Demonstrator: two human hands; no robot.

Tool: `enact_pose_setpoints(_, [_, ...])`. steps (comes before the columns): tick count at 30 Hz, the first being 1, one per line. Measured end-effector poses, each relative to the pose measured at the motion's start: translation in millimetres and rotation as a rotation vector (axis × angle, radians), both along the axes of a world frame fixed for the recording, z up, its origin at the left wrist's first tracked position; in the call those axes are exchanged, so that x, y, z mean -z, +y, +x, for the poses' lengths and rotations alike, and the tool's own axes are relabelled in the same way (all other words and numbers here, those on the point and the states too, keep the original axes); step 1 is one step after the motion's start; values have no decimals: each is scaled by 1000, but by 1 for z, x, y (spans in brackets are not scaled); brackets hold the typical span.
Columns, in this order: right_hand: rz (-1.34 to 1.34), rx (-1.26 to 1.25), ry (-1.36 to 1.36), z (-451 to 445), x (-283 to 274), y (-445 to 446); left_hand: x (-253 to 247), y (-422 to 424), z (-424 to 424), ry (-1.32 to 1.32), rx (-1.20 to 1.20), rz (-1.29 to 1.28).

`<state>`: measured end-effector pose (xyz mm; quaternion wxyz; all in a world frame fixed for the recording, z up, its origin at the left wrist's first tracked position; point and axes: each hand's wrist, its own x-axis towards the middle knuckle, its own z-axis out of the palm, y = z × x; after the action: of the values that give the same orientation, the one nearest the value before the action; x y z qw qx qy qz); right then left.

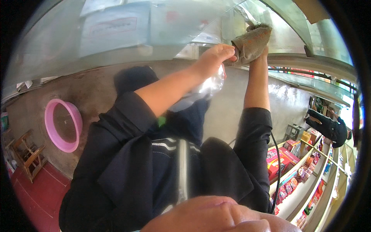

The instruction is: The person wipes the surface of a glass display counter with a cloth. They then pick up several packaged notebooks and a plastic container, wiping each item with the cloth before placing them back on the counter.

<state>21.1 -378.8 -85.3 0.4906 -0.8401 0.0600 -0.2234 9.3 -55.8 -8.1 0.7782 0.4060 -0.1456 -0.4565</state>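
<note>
A grey-brown cloth (252, 45) with orange marks is wrapped over my right hand (263, 53), beside the glass counter (116, 32). The cloth hides most of that hand and its fingers; the wrist shows below it. My left hand (217, 56) pinches the near edge of the cloth between thumb and fingers. Below my left hand hangs clear, shiny plastic (213, 82), partly behind the forearm; what holds it is hidden. Under the counter's glass lie pale packages, one bearing writing.
A pink plastic basin (78, 124) stands on the floor at left, near a wooden stool (32, 156). Shelves (307, 179) of packaged goods run along the right, with a black cable (278, 162) before them. Another person (330, 127) in dark clothes is at the far right.
</note>
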Motion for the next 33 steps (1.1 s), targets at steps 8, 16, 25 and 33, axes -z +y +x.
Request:
enact_pose_setpoints(8, [970, 199, 457, -2, -61, 43, -1, 7, 1, -78, 120, 132])
enact_pose_setpoints(16, [1022, 189, 359, -29, -91, 60, -4, 6, -5, -165, 207, 151])
enact_pose_setpoints(25, [1174, 101, 254, -131, -57, 122, -3, 6, -9, -237, 218, 171])
enact_pose_setpoints(33, [1527, 386, 193, -229, 159, 128, -19, 30, -43, -625, 768, 284])
